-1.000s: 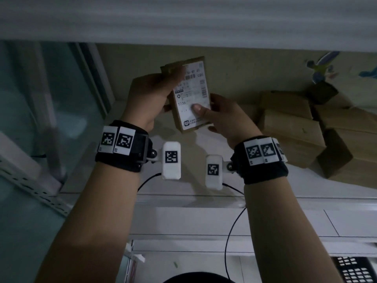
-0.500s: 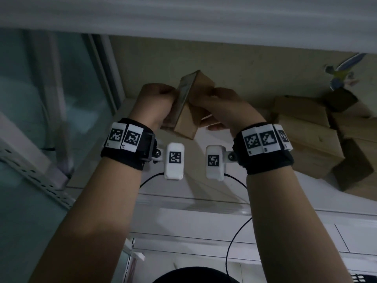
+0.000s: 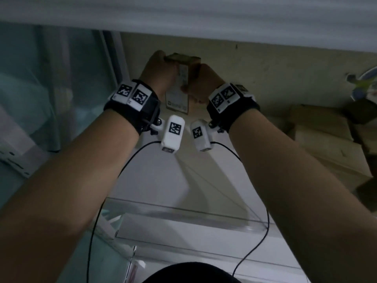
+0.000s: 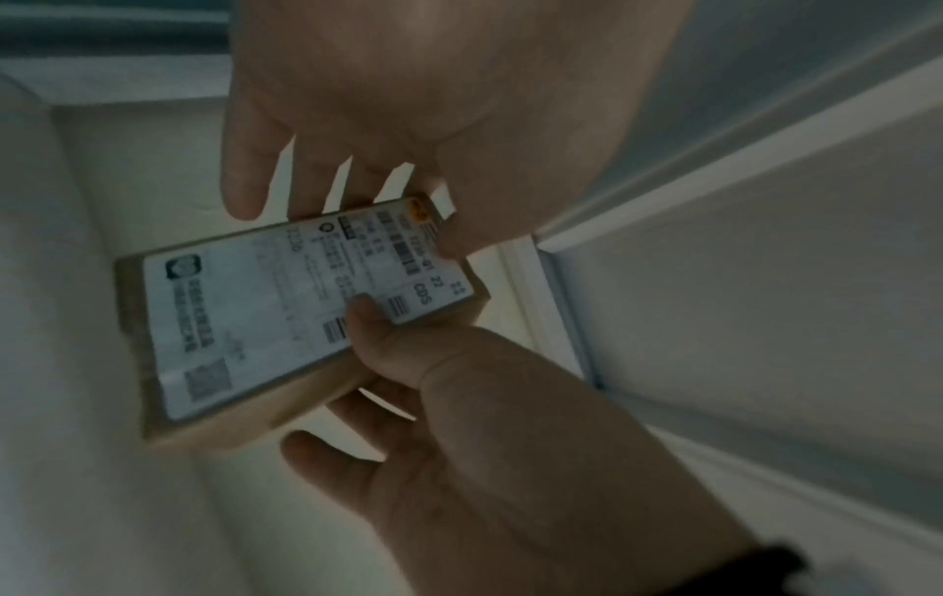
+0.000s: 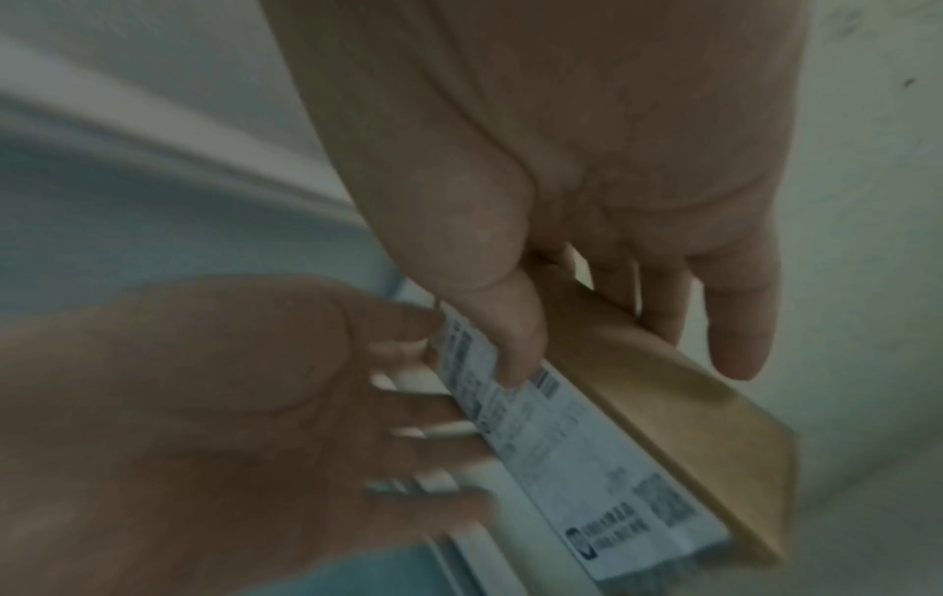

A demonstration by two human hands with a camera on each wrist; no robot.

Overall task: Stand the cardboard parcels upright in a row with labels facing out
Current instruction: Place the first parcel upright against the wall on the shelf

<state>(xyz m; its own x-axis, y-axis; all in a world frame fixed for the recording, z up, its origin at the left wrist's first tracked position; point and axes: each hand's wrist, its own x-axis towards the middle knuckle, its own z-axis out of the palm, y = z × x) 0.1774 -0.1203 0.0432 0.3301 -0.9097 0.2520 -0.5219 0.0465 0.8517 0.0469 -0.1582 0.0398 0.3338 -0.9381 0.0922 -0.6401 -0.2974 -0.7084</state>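
A small cardboard parcel with a white shipping label is held upright between both hands, close to the beige back wall. The label faces me. My left hand grips its left upper edge, with the thumb on the label's corner and the fingers behind. My right hand grips the right side, its thumb pressed on the label and its fingers behind the brown back. I cannot tell whether the parcel's base touches the white shelf.
Several more cardboard parcels lie piled at the right of the shelf. A glass pane in a white frame stands just left of the hands. A white ledge overhangs above. Thin black cables hang from both wrists.
The parcel went from label facing me, to edge-on, and now to upright with the label facing me again. Both hands carried it farther away, toward the back wall.
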